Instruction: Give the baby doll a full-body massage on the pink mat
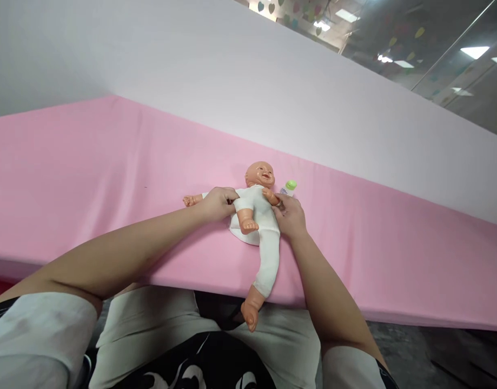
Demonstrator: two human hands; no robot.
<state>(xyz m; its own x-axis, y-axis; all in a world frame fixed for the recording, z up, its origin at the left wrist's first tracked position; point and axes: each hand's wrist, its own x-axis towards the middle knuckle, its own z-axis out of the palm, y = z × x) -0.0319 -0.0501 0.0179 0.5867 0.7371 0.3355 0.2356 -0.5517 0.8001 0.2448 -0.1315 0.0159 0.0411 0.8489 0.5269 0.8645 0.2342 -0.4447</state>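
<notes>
A plastic baby doll point(258, 208) in a white suit lies on its back on the pink-covered table point(90, 178), head away from me. One leg is bent up bare, the other hangs over the front edge in a white trouser leg. My left hand point(218, 202) grips the white cloth at the doll's shoulder and side. My right hand point(289, 216) holds the cloth at the doll's other side, under its arm. A small bottle with a green cap point(289, 187) lies just beyond my right hand, beside the doll's head.
A pale wall panel point(272, 92) rises behind the table. Glass and ceiling lights show at the upper right. My lap in light trousers is under the table's front edge, with grey floor point(426, 351) to the right.
</notes>
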